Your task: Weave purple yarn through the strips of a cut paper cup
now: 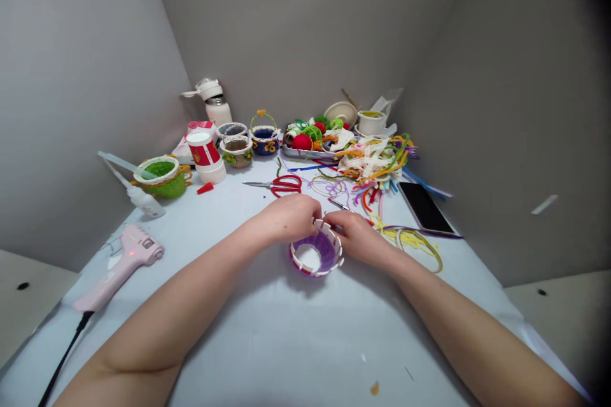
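Observation:
A small paper cup [327, 251] with a notched white rim and purple yarn wound inside sits in front of me, its opening tilted towards me. My left hand [298, 216] is closed with its fingertips at the far left part of the rim. Bent round the far right side, my right hand [356, 232] grips the cup's wall. Whether the left fingers pinch a strand is hidden. Just beyond the hands lie red-handled scissors [285, 185], a pen-like tool [340, 205] and loose lilac yarn [334, 188].
A pink glue gun [131, 254] with a lit red light lies left, its black cord trailing forward. Behind it are a glue bottle [146, 202] and a green basket [165, 181]. Finished baskets [237, 151], a yarn tray [305, 152] and a bottle [217, 108] line the back. A phone [426, 208] lies right.

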The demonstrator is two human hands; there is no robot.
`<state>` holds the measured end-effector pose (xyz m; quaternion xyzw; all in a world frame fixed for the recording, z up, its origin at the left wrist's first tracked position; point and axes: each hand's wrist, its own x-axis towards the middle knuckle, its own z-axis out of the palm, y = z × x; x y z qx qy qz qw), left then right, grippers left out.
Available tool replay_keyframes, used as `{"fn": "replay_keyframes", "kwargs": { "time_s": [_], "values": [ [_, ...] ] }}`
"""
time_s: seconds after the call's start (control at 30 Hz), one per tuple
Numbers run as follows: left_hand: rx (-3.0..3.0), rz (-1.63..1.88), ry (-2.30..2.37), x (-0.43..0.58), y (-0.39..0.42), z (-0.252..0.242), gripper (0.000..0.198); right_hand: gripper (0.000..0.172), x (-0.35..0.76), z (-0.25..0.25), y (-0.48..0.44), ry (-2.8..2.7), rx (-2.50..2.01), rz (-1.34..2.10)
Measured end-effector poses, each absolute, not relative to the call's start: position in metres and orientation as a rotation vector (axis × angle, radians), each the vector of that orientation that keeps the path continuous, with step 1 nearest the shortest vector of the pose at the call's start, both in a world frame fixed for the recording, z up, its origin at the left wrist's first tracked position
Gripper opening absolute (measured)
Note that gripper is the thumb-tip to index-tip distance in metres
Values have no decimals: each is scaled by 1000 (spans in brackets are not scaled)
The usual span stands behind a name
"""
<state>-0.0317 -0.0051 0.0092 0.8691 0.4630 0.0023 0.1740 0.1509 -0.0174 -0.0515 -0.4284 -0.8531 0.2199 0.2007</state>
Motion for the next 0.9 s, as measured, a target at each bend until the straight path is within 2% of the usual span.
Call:
{"fn": "replay_keyframes", "kwargs": {
  "time_s": [0.17, 0.43, 0.9],
  "values": [
    [2479, 35, 1307, -28, -3, 1, 19, 17, 159, -48, -13, -2391, -1224, 692],
    [2441, 88, 1386, -27, -6, 3, 18, 19, 178, -23, -15, -2326, -1236, 879],
    [2476, 42, 1440, -22, -8, -1, 22, 21, 162, -10, -34, -2195, -1237, 733]
  ]
}}
